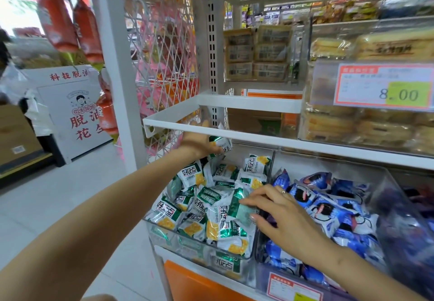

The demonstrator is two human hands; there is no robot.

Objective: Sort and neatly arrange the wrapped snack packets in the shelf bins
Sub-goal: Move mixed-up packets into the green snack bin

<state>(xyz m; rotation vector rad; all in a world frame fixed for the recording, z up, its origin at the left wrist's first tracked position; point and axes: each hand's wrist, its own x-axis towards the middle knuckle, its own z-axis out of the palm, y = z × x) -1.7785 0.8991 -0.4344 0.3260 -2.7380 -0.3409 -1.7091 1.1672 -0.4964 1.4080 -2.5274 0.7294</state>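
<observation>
Packet (222, 145) seemingly in outstretched left hand (199, 142)

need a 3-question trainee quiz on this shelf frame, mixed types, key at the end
1. True or false: the left hand holds a green-and-white packet over the back of the green-packet bin.
2. The right hand has its fingertips on a packet of which colour? A blue, B green, C orange.
3. Fill in: the price tag at upper right reads ___.
Key: 1 true; 2 B; 3 8.00.
</observation>
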